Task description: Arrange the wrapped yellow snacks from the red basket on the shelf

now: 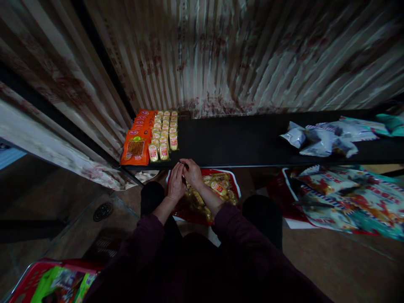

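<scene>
My left hand [177,184] and my right hand [193,174] meet at the front edge of a black shelf [221,143]. The fingers of both are bent and drawn together; whatever lies between them is hidden. Beneath them stands a red basket [236,182] with a white rim, holding many small yellow-wrapped snack packs [217,188]. Just beyond my fingers, similar yellow packs [163,150] stand in rows on the shelf. Orange snack bags [136,145] overlap in a row to their left.
Silvery snack bags [322,139] lie on the shelf's right part. Below them, another red basket [284,198] is heaped with larger bags. A third red basket [31,273] with green packs is at the lower left. A patterned curtain [214,63] hangs behind the shelf.
</scene>
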